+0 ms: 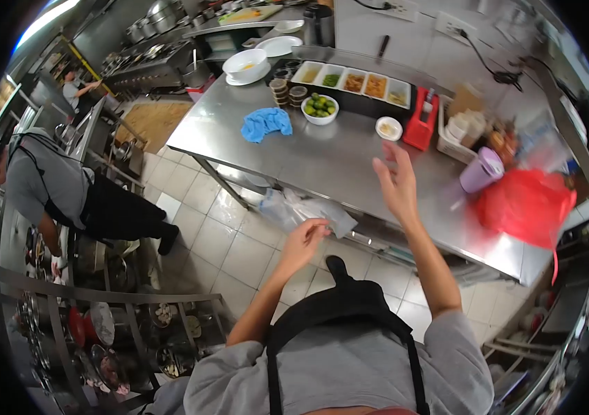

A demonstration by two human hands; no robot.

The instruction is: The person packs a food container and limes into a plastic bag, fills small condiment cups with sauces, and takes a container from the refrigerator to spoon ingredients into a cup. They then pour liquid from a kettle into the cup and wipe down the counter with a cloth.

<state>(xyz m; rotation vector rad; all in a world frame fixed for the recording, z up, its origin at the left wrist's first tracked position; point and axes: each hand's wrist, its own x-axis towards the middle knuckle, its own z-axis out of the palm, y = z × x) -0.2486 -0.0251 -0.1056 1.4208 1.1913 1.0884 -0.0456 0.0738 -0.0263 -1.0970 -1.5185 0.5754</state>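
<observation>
My right hand (398, 181) is raised over the steel table (350, 162), fingers apart and holding nothing. Nearest to it are a small white dish (388, 128) and a red holder (421, 123). My left hand (305, 242) hangs in front of the table's edge with its fingers curled together; whether anything is inside them is hidden. Behind that hand, below the tabletop, lies a clear plastic bag (298, 207). A white bowl of limes (320, 108) and a crumpled blue cloth (266, 124) rest on the table.
A tray of food compartments (353, 84) lines the table's back. To the right are a white basket (450, 146), a purple cup (481, 170) and a red bag (524, 206). One person (52, 180) bends over a counter at left; another (76, 90) is farther back.
</observation>
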